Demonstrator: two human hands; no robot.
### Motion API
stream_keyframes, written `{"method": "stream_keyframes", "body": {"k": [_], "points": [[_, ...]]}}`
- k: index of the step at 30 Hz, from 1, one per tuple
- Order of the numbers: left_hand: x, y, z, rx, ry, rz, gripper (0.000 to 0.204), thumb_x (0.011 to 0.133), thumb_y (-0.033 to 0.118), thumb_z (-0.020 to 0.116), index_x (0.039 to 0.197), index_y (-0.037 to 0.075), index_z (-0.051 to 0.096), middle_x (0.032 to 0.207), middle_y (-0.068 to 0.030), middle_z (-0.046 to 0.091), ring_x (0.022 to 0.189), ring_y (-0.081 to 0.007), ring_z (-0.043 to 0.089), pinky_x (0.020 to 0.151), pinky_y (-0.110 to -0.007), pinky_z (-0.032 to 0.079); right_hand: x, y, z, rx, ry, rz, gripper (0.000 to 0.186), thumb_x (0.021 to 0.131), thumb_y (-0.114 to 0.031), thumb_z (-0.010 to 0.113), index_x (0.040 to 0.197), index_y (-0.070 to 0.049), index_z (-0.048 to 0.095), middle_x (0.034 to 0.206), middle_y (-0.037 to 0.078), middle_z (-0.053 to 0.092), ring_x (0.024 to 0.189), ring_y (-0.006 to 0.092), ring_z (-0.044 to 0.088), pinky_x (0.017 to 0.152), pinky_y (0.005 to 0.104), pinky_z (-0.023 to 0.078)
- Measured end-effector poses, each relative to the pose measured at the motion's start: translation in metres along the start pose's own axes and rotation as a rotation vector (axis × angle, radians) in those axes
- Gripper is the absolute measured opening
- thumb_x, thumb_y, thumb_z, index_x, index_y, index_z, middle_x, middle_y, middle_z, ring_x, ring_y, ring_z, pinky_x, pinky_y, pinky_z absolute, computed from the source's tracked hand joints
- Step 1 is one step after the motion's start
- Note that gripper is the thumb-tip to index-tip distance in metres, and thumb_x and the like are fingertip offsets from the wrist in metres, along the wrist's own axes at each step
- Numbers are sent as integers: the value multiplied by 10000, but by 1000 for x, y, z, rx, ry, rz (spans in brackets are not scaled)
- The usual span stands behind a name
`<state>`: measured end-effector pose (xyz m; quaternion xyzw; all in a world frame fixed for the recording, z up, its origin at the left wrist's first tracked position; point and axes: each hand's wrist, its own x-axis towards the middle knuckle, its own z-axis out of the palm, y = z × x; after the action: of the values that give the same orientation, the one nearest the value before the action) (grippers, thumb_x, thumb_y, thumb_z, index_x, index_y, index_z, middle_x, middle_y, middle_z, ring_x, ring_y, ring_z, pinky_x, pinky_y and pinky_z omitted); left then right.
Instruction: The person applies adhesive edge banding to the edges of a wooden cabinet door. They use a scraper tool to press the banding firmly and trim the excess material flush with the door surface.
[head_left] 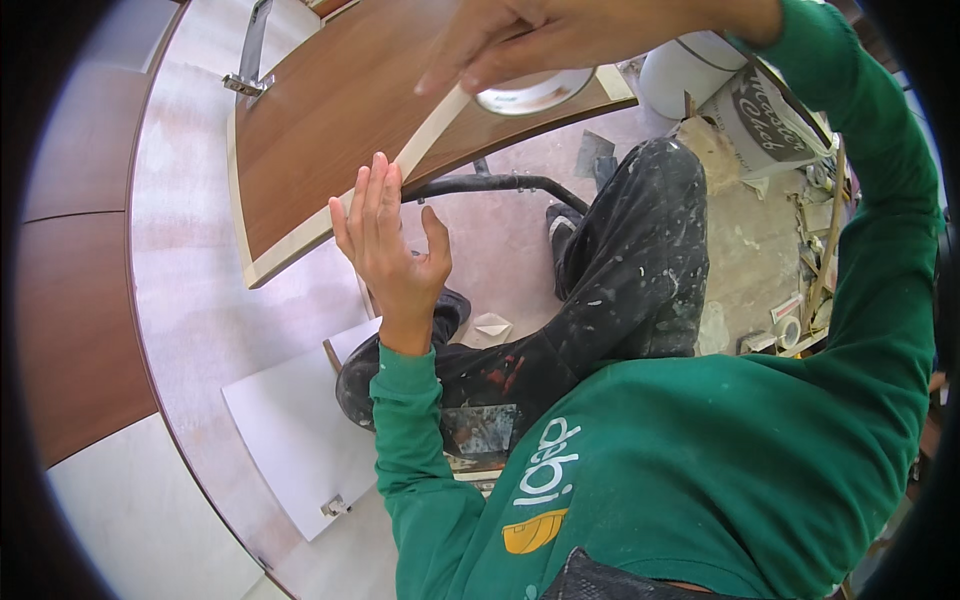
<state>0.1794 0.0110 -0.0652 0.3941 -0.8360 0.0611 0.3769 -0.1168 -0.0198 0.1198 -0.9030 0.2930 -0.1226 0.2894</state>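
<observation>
My left hand (392, 235) is open, fingers stretched and upright against the taped lower edge of a curved brown wooden panel (315, 125). Pale tape (255, 268) borders this panel, and a loose strip (430, 130) rises diagonally from near my left fingertips. A tape roll (535, 100) at the strip's upper end is partly hidden behind my right hand (500, 40). My right fingers point down, slightly blurred, over the strip and roll; I cannot tell whether they grip either.
A metal hinge (248, 82) projects from the panel; a dark bent tube (470, 184) runs below. A white board (275, 420) lies lower left. At right are a white bucket (665, 80), a sack (750, 120), tape rolls (787, 330) and scraps. My paint-spotted legs (630, 260) are bent.
</observation>
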Motion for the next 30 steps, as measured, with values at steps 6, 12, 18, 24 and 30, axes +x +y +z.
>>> {"method": "stream_keyframes", "body": {"k": [6,12,18,24,30], "points": [[-2,-2,2,39,24,6,568,892,141,697,1449,110,591,1503,-80,609,1427,-261,520,1270,-534,202,-16,-14,-11,-191,-174,64,262,918,-100,619,1145,24,659,882,203,660,797,335,644,709,419,520],[-2,-6,5,80,24,31,519,897,138,693,1409,109,615,1466,-78,641,1401,-255,546,1247,-484,251,-16,-23,-2,-405,-342,103,233,869,-49,628,1084,33,666,777,194,649,685,342,630,616,416,517],[-1,-6,7,84,44,41,479,913,149,689,1385,100,624,1442,-85,658,1383,-252,562,1232,-455,265,-2,-32,-1,-363,-470,281,145,816,-2,645,951,45,666,660,177,623,571,340,601,509,409,495],[-6,-10,11,114,52,37,429,949,181,698,1366,114,624,1440,-74,659,1381,-244,558,1230,-445,266,3,-45,-7,-443,-544,298,41,818,6,661,796,37,646,638,164,602,572,300,600,505,388,489],[-3,-6,13,93,78,16,397,923,154,692,1317,116,654,1397,-74,693,1362,-219,577,1247,-417,248,-5,-39,0,-456,-490,276,61,822,5,665,776,34,639,634,159,595,573,287,594,509,379,489]]}}
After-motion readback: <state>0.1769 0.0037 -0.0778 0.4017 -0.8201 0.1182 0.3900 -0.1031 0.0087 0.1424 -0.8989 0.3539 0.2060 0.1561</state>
